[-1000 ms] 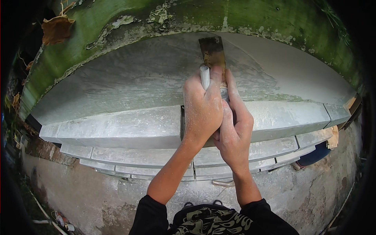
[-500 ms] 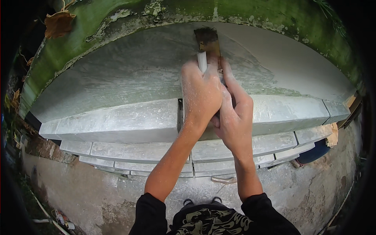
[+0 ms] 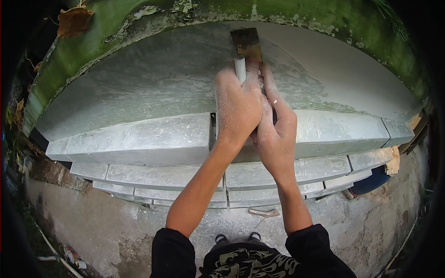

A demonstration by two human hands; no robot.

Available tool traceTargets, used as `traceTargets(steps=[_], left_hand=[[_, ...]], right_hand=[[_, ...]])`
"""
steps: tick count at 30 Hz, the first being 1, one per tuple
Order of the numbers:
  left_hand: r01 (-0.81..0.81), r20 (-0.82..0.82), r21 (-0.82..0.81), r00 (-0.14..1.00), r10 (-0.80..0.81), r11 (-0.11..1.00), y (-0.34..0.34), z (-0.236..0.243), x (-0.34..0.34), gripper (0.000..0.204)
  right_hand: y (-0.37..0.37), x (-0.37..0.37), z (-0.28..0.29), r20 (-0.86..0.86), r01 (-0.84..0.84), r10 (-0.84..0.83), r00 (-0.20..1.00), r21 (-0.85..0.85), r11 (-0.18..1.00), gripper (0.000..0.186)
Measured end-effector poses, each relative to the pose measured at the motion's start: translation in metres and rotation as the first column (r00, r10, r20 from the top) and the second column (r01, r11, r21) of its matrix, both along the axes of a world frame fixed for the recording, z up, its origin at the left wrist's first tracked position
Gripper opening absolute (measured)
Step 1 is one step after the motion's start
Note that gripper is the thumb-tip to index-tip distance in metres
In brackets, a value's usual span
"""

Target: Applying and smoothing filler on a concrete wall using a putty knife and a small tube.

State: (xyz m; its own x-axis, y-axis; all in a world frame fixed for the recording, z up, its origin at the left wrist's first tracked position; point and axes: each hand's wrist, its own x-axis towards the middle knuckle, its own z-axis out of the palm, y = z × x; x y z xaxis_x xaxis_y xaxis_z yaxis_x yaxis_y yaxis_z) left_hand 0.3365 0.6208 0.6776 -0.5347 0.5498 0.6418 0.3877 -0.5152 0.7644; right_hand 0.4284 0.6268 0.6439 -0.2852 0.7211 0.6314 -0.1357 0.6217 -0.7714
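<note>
Brown-stained, flat rectangular metal scraper [image 3: 246, 41] points beyond the pale-grey concrete ledge [image 3: 139, 136], dusty left hand [image 3: 238, 102] and right hand [image 3: 277, 143] clamped together around its near end

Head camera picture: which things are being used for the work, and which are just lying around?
Used now:
left grip and right grip
stained scraper blade, at both grips
white cylinder poking from the left grip
smeared grey surface

Just lying about, it seems:
dry brown leaf, top left
pale stick-like piece on the ground
dark blue rounded thing, partly hidden
</note>
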Motion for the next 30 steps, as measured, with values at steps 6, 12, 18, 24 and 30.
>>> traceTargets(steps=[6, 12, 18, 24, 30], left_hand=[[-0.014, 0.022, -0.066, 1.000, 0.016, 0.998, 0.008, 0.006, -0.003, 0.037], [0.027, 0.056, -0.067, 0.998, -0.023, 0.997, 0.005, 0.007, 0.004, 0.038], [0.034, 0.016, 0.036, 0.999, -0.035, 0.999, 0.005, 0.004, 0.005, 0.043], [0.149, 0.093, -0.017, 0.985, -0.147, 0.989, -0.003, -0.001, 0.010, 0.041], [0.477, 0.372, 0.073, 0.802, -0.468, 0.876, -0.004, -0.024, 0.009, 0.040]], right_hand=[[0.005, -0.002, -0.010, -0.062, 0.032, -0.024, 0.998, 0.136, 0.990, 0.054], [0.002, 0.003, 0.002, -0.028, 0.012, -0.011, 1.000, 0.028, 1.000, 0.055], [-0.005, 0.005, -0.002, -0.080, 0.035, -0.028, 0.996, 0.082, 0.996, 0.054], [-0.003, 0.013, 0.006, -0.060, -0.014, 0.017, 0.998, 0.060, 0.998, 0.059], [-0.009, 0.025, -0.004, -0.049, -0.048, 0.049, 0.998, 0.016, 0.999, 0.066]])
